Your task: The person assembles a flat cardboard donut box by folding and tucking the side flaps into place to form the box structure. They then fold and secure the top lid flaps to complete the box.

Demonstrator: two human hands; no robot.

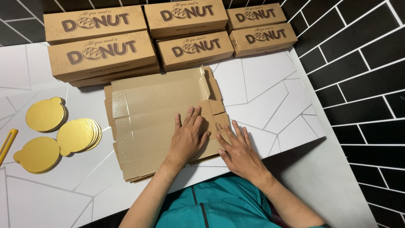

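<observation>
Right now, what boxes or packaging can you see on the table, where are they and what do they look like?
Assembled boxes: far edge of the table, six long brown cardboard cartons in three stacks of two, dark lettering on their fronts.
Flat box blanks: table centre, a pile of unfolded brown cardboard; left hand pressing flat on it, right hand touching its right edge.
Gold discs: left side, round shiny cards with small tabs.

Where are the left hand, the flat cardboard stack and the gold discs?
Left hand [189, 137]: head view, back of hand.
Flat cardboard stack [156, 101]: head view, bare top sheet.
Gold discs [76, 136]: head view, top of the middle pile.
</observation>
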